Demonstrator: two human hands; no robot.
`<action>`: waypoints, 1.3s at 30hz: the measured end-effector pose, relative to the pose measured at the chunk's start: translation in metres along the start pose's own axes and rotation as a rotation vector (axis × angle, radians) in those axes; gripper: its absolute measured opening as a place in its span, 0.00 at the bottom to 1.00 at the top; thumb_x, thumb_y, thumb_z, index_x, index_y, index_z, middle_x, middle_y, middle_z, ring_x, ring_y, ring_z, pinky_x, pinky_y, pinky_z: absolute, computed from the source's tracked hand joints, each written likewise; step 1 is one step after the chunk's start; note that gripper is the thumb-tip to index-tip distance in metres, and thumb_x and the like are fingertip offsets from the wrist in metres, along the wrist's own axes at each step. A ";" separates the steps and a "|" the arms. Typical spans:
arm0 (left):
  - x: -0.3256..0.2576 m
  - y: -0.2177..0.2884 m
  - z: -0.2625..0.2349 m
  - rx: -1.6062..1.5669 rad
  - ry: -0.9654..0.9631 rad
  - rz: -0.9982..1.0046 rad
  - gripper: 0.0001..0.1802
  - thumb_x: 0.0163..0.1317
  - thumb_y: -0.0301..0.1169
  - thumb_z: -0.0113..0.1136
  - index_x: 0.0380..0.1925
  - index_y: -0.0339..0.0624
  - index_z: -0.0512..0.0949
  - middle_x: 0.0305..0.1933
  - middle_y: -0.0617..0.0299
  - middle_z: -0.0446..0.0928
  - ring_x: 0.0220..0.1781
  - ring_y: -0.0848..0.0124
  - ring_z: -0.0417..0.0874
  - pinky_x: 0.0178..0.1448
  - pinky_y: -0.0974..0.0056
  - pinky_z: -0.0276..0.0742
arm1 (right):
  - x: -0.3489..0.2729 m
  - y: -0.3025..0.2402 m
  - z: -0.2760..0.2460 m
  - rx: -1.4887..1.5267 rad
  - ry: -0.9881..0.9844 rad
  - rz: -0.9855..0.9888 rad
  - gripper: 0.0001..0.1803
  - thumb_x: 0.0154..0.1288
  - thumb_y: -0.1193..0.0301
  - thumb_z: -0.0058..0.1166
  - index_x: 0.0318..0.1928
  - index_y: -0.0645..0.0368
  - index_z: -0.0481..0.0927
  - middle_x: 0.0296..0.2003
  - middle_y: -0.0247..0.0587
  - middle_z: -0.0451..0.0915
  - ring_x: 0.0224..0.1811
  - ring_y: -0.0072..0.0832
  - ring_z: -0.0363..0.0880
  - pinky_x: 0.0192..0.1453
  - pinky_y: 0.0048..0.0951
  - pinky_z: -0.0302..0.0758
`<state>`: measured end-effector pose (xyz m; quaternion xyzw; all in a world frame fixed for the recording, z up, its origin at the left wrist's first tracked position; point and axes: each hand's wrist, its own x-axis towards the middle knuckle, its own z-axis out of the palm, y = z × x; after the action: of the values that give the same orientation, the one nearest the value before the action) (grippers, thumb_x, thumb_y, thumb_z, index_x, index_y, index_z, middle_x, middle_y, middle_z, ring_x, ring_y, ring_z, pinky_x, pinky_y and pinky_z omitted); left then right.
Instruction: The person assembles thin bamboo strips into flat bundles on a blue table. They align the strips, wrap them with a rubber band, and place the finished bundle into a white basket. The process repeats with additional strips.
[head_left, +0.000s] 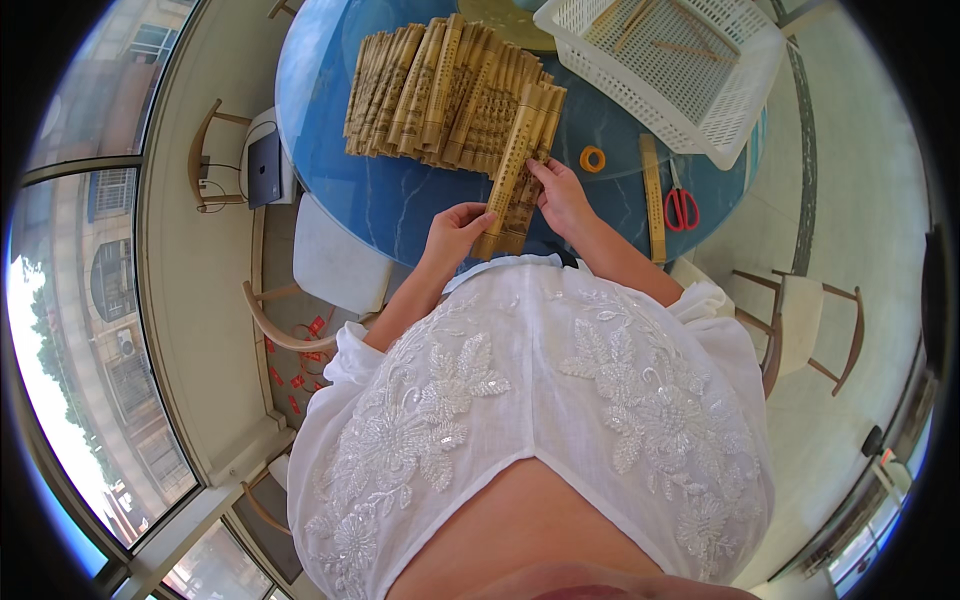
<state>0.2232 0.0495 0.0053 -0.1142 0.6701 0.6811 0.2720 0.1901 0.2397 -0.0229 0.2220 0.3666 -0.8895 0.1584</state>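
Note:
Near the front edge of the blue table, my two hands hold a long, narrow tan strip-like piece (510, 178) printed with dark marks and patterns. My left hand (457, 236) pinches its near left edge, with the fingers bent. Farther up, my right hand (564, 203) is closed on its right edge, thumb on top. The piece slants away from me, its far end beside a heap of similar tan printed strips (410, 90) laid side by side and overlapping. Whether the held piece is one folded strip or more than one, I cannot tell.
On the round blue table (330, 185), an orange tape roll (592, 159), another tan strip (653, 195) and red-handled scissors (682, 207) lie right of my hands. A white perforated basket (725, 125) holds thin sticks. Chairs (345, 255) stand around; a laptop (264, 170) is at left.

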 end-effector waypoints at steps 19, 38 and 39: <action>-0.002 0.004 0.014 0.104 0.216 0.233 0.12 0.61 0.31 0.61 0.38 0.33 0.74 0.34 0.59 0.81 0.33 0.76 0.80 0.38 0.71 0.75 | -0.004 0.000 -0.001 -0.009 -0.039 0.018 0.12 0.68 0.70 0.49 0.48 0.61 0.73 0.42 0.39 0.80 0.42 0.27 0.80 0.46 0.31 0.78; -0.013 0.015 0.042 0.682 0.236 0.587 0.17 0.56 0.31 0.65 0.43 0.38 0.71 0.37 0.56 0.74 0.29 0.67 0.78 0.34 0.66 0.76 | -0.009 -0.010 0.007 0.195 -0.169 0.002 0.16 0.73 0.68 0.38 0.54 0.65 0.67 0.48 0.46 0.77 0.50 0.32 0.77 0.55 0.34 0.75; -0.012 0.014 0.043 0.705 0.231 0.616 0.17 0.56 0.31 0.65 0.42 0.38 0.72 0.38 0.57 0.74 0.29 0.67 0.78 0.35 0.66 0.76 | -0.009 -0.010 0.008 0.170 -0.145 -0.005 0.15 0.72 0.69 0.40 0.53 0.65 0.68 0.46 0.45 0.77 0.49 0.31 0.78 0.54 0.33 0.76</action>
<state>0.2348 0.0891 0.0271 0.1138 0.8886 0.4443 0.0035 0.1909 0.2414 -0.0075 0.1688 0.2781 -0.9315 0.1629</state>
